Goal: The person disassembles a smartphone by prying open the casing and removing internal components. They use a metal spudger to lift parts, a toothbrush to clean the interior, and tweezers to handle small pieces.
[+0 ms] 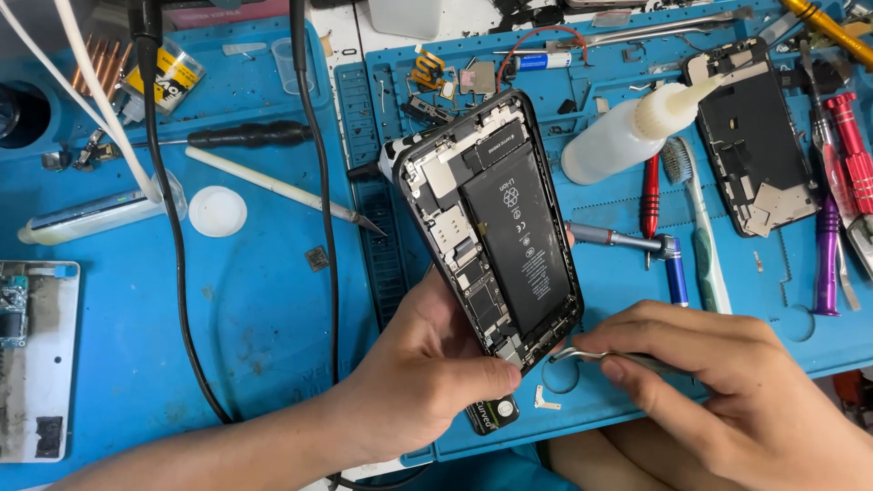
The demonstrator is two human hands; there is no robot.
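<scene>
An opened phone body (pixel 496 218) with its black battery and metal shields showing is tilted above the blue work mat (pixel 273 300). My left hand (pixel 427 364) holds it by its lower end, thumb on the bottom edge. My right hand (pixel 718 373) grips metal tweezers (pixel 591 355), whose curved tips touch the phone's bottom right corner. A small metal bracket (pixel 544 397) lies on the mat just below.
A detached phone screen (pixel 755 136) lies at right among red and purple screwdrivers (pixel 850 145), a toothbrush (pixel 696 218) and a white squeeze bottle (pixel 627 132). A black cable (pixel 173 236) crosses the left mat beside a white lid (pixel 216 211) and a black-handled screwdriver (pixel 245 135).
</scene>
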